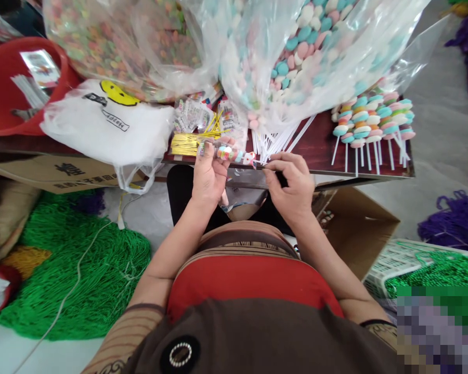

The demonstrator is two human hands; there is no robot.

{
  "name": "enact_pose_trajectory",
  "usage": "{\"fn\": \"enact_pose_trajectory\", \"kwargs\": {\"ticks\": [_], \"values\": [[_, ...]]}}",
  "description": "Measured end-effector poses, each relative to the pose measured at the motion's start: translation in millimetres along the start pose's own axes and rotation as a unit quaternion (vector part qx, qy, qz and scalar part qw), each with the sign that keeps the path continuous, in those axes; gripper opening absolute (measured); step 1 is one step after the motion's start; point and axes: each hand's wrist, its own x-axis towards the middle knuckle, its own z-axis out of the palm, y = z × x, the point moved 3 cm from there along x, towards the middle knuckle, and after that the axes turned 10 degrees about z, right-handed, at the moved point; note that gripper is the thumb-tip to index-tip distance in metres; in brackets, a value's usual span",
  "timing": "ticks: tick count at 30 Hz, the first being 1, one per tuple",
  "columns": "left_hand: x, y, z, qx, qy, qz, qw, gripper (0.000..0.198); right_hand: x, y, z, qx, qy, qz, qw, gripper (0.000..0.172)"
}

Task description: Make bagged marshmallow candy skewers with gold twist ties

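Note:
My left hand (209, 176) grips a candy skewer (234, 154) by its left end, thumb on top. Small coloured candies show in a row through its clear wrapper, with a red and white printed piece near the right end. My right hand (293, 183) is closed in a pinch at the white stick on the skewer's right end. Just behind them lie a bundle of yellow twist ties (184, 144), several loose white sticks (275, 140) and printed clear wrappers (193, 115). Finished-looking candy skewers (368, 122) are piled at the table's right.
Large clear bags of coloured candies (171, 47) and of pastel candies (304, 36) stand at the back. A white plastic bag (105, 124) and red basin (68, 72) are left. Below are green bead strings (81, 270), an open carton (354, 228) and a white basket (409, 252).

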Motion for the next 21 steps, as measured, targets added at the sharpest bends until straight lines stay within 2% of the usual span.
{"fn": "enact_pose_trajectory", "kwargs": {"ticks": [3, 6, 8, 11, 14, 17, 19, 21], "values": [[-3.6, 0.3, 3.3, 0.001, -0.004, 0.001, 1.0, 0.036, -0.4, 0.7, 10.3, -0.044, -0.012, -0.047, 0.998, 0.006], [-9.5, -0.1, 7.3, -0.034, -0.01, -0.008, 0.999, 0.033, 1.8, 6.6, 18.1, -0.052, -0.014, -0.041, 0.998, 0.008], [-12.5, 1.1, 9.1, -0.084, -0.005, -0.016, 0.996, 0.03, 2.8, 9.4, 20.2, -0.016, -0.031, -0.02, 0.999, 0.01], [-14.6, 3.3, 9.8, -0.172, 0.031, -0.051, 0.983, 0.025, 2.6, 10.7, 19.7, 0.091, -0.074, 0.018, 0.993, 0.011], [-15.5, 5.0, 10.8, -0.233, 0.061, -0.088, 0.967, 0.019, 2.9, 10.0, 17.6, 0.16, -0.096, 0.025, 0.982, 0.015], [-19.8, 5.6, 15.5, -0.254, 0.059, -0.122, 0.958, 0.016, 5.9, 7.6, 14.7, 0.104, -0.056, -0.034, 0.992, 0.013], [-25.4, 4.9, 21.6, -0.257, 0.033, -0.161, 0.952, 0.02, 7.8, 4.4, 13.7, 0.039, -0.022, -0.095, 0.994, 0.009], [-31.0, 4.4, 27.6, -0.258, 0.007, -0.199, 0.946, 0.022, 8.3, 0.5, 13.4, -0.001, -0.013, -0.14, 0.99, 0.009]]}}
